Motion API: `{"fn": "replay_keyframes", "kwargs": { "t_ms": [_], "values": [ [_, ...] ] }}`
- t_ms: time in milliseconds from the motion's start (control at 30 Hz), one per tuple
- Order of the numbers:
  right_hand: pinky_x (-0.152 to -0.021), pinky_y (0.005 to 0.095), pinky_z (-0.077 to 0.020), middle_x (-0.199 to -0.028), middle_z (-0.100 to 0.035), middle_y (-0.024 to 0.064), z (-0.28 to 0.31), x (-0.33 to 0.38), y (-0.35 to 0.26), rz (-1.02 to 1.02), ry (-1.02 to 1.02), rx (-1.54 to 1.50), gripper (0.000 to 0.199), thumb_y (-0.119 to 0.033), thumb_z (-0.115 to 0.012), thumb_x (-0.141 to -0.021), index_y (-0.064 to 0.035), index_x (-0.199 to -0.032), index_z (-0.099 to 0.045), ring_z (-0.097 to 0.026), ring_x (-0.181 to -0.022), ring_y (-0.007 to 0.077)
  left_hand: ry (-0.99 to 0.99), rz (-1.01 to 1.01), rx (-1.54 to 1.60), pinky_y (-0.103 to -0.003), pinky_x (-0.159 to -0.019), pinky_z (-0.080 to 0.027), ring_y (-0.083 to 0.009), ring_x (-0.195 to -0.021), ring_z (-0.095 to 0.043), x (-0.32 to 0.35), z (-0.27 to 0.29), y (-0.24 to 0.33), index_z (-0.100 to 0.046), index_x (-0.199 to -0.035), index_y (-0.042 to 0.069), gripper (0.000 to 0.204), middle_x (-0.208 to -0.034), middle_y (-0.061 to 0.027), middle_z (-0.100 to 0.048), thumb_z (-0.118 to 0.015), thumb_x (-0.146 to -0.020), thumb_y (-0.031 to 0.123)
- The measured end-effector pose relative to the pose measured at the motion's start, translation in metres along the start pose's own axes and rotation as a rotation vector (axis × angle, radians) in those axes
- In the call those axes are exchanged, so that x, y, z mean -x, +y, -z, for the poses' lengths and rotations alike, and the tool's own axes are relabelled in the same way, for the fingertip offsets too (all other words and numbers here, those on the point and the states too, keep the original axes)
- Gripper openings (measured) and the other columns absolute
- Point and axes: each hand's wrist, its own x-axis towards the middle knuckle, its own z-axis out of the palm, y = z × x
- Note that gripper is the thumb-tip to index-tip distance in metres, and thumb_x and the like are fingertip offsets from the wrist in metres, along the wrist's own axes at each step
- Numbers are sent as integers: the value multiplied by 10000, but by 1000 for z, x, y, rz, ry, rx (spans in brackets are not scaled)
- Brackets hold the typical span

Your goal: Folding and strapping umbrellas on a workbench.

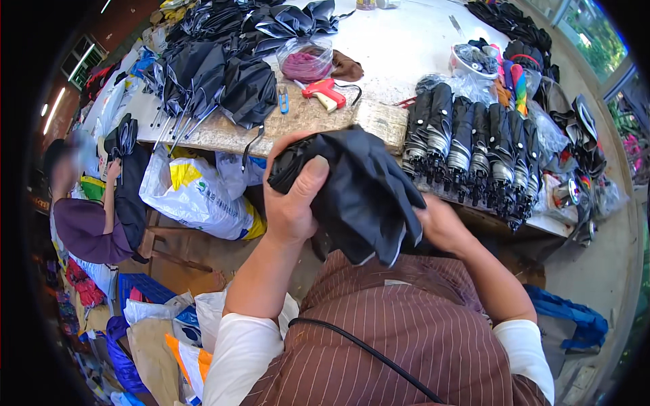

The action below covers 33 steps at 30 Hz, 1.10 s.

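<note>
Black folded umbrella (359, 189) in both hands, white/yellow sack (196, 196) lower left

We see even, soft daylight; beyond the right hand (443, 227), windows (589, 34) glow bright green-white. The pale tabletop (406, 40) past both hands nearly washes out. Shadows deepen under the table, left of the left hand (291, 203). Fisheye distortion bends edges outward, a black vignette rings the view, and far-left detail blurs.
</note>
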Motion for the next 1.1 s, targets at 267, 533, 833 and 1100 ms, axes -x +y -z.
{"fn": "replay_keyframes", "kwargs": {
  "t_ms": [267,533,833,1100],
  "values": [
    [-706,307,-461,-842,-566,88,-13,6,-70,223,202,172,250,-65,-650,-774,0,-1008,-590,-540,-739,211,111,-26,-337,-222,-773,-432,-135,-804,-555,31,16,-19,-531,-1153,42,357,-979,-80,-610,-642,-814,56],
    [-638,304,-459,-764,-575,91,-21,24,24,-69,-286,424,82,-78,-628,-783,-20,-839,-609,-551,-666,242,-104,-30,-596,-226,-796,-427,-147,-839,-560,53,31,-19,-554,-1125,28,353,-996,-79,-610,-655,-787,41],
    [-590,250,-433,-870,-634,58,27,7,-82,-42,-71,-33,77,-75,-661,-775,-21,-818,-629,-521,-614,134,-377,-85,-564,-247,-810,-441,-163,-862,-569,60,14,-22,-556,-1113,13,386,-1034,-90,-603,-666,-744,-18],
    [-595,252,-409,-765,-558,31,31,6,-110,257,49,11,187,-115,-739,-710,-22,-813,-614,-481,-621,149,-182,-90,-630,-246,-789,-452,-168,-834,-579,62,20,-20,-553,-1095,13,391,-1045,-94,-607,-665,-725,-43]
  ]
}}
